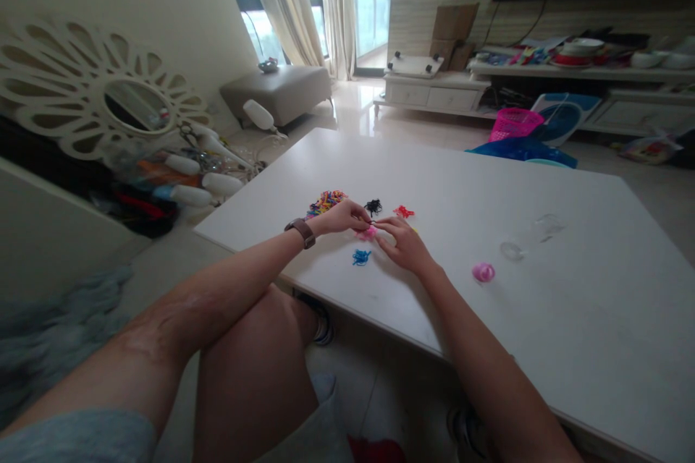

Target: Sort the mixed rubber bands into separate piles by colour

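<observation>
My left hand [350, 217], with a brown watch on its wrist, is closed in a pinch on a small black elastic band [372, 223]. My right hand [405, 244] reaches in from the other side, its thumb and fingers apart and the fingertips at the band. Beneath the fingertips lies a pink pile of bands [368, 234], partly hidden. Around the hands are a black pile [373, 206], a red pile [403, 211] and a blue pile [361, 257]. A bit of yellow [415, 230] shows behind my right hand. The mixed-colour heap [327, 201] sits behind my left wrist.
On the white table [543, 347], to the right, are a pink round object [483, 273] and clear containers [512, 251]. A white lamp-like fixture [217, 184] and a flower-shaped mirror frame [81, 94] stand left. A pink basket [515, 124] is beyond the far edge.
</observation>
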### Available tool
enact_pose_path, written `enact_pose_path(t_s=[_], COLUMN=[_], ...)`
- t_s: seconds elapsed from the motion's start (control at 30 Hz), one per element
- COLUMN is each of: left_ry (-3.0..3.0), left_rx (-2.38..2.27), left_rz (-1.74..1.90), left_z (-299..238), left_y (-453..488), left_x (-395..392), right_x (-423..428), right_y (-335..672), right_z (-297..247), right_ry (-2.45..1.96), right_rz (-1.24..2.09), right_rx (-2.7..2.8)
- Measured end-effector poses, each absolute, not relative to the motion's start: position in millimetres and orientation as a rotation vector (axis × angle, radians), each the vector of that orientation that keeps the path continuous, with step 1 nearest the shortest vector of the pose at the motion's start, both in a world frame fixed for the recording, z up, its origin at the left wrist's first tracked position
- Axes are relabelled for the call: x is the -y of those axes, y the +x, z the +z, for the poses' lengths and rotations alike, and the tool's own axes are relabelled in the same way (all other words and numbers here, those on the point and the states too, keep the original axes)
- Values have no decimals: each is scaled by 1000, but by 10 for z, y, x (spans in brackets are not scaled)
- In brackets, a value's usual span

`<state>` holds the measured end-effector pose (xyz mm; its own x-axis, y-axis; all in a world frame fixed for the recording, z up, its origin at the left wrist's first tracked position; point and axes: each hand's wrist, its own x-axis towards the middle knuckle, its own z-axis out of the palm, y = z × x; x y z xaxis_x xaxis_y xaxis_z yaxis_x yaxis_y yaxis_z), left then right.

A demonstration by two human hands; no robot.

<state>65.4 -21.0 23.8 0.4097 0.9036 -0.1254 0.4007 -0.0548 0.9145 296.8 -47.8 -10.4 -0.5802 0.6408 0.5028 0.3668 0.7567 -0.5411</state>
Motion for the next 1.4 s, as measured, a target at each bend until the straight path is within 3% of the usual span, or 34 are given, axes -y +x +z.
enact_pose_path(t_s=[0.27,0.5,0.9,1.4], left_ry=[1568,1441,1641,1966], left_rx=[-1220,-1556,-1913,-1711], left_rz=[699,855,748,700], left_z=[208,188,74,143], left_y=[672,624,796,828], left_x=[150,49,-233,-155], right_x=[441,407,357,357], right_y=[2984,3022,3096,3061], right_z=[-181,-202,-266,-223], right_ry=[-803,-871,-872,-967], right_rz=[473,432,459,455], right_rx=[2220,2165,2134,2072])
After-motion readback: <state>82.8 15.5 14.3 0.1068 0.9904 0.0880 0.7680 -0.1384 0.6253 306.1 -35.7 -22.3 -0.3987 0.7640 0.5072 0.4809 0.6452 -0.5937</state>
